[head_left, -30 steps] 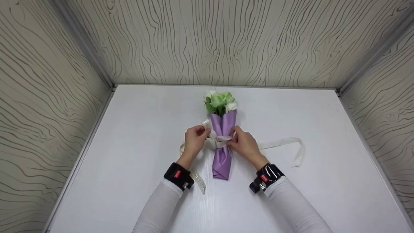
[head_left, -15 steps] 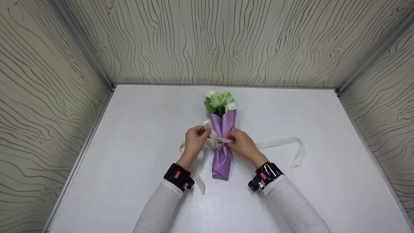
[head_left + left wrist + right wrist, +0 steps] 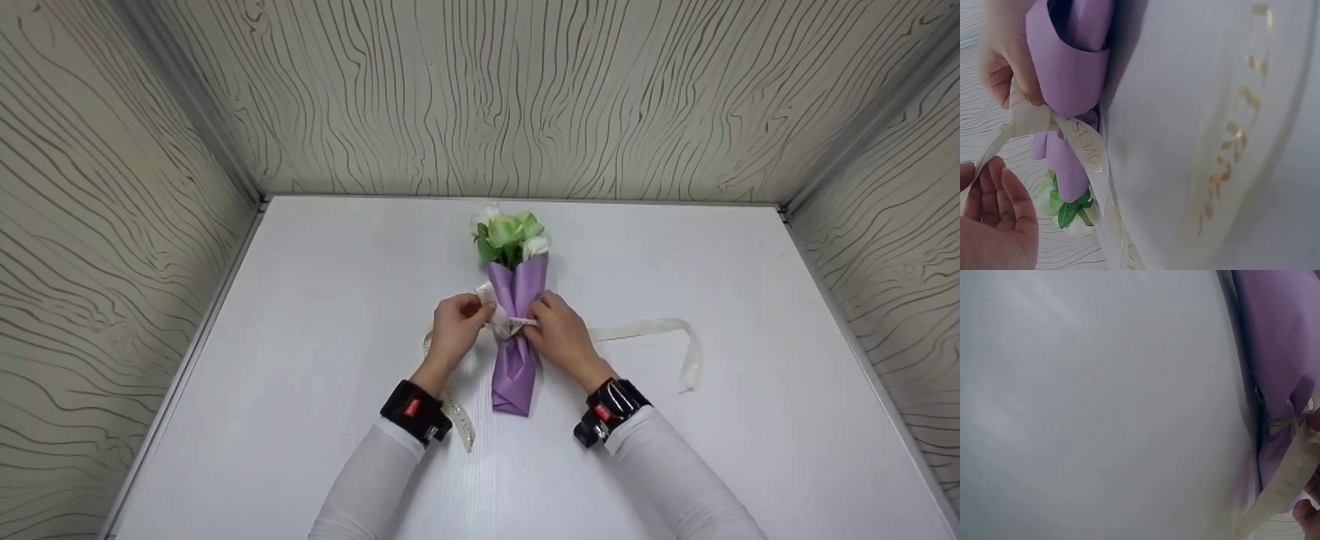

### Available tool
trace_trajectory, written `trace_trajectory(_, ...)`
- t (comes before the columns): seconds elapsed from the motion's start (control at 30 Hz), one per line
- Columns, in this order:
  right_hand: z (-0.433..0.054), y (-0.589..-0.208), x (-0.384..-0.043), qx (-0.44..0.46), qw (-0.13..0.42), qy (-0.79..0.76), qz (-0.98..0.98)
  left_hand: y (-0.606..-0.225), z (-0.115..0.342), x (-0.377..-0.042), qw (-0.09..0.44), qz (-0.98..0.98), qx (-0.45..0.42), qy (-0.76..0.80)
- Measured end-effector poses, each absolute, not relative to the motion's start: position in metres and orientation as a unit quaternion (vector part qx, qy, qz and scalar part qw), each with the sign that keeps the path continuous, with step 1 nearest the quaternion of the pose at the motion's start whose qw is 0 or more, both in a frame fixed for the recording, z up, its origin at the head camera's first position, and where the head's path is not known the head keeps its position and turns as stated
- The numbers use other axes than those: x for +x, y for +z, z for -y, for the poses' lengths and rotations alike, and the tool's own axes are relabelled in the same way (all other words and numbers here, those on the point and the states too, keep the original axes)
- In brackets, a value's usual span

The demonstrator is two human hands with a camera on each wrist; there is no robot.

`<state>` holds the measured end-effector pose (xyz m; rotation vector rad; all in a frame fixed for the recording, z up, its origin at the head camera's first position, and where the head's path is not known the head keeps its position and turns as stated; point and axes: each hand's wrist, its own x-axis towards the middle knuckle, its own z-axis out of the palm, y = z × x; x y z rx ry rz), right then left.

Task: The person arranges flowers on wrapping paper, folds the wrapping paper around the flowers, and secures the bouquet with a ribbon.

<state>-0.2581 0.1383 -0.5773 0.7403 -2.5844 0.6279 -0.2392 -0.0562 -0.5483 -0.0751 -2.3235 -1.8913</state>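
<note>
A bouquet of white and pale green flowers (image 3: 506, 231) lies in purple wrapping paper (image 3: 514, 382) at the middle of the table. Around its waist runs a cream ribbon (image 3: 1085, 147) with gold lettering, crossed at the front. On the bouquet's left side my left hand (image 3: 454, 330) pinches one part of the ribbon between thumb and fingers. Against the right side, my right hand (image 3: 561, 334) pinches a ribbon loop close to the crossing. In the right wrist view, a tan tie (image 3: 1279, 425) circles the paper, and only fingertips (image 3: 1313, 419) of the right hand show at the edge.
One loose ribbon tail (image 3: 651, 327) stretches right over the white table (image 3: 750, 450) and bends toward me. Another tail (image 3: 459, 424) lies beside the left wrist. Patterned panels (image 3: 480, 97) enclose the table at the back and sides.
My right hand has shifted slightly at the crossing, and the ribbon loop between the hands looks narrower. The left hand has edged right with its ribbon. The bouquet stays in place.
</note>
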Motion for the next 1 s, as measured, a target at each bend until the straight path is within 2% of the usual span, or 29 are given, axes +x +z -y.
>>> trace_trajectory(0.3, -0.134, -0.582, -0.260, 0.219, 0.221, 0.205, 0.928, -0.543, 0.057, -0.232, 0.043, 0.756, -0.087, -0.648)
trace_trajectory(0.5, -0.131, -0.585, -0.261, 0.189, 0.237, 0.209, 0.930, -0.527, 0.057, -0.217, -0.009, 0.749, -0.150, -0.645)
trace_trajectory(0.83, -0.129, -0.586, -0.262, 0.176, 0.228, 0.214, 0.933, -0.532, 0.061, -0.214, -0.068, 0.743, -0.231, -0.625)
trace_trajectory(1.0, -0.129, -0.586, -0.262, 0.170, 0.208, 0.216, 0.939, -0.550, 0.064, -0.222, -0.055, 0.759, -0.254, -0.596)
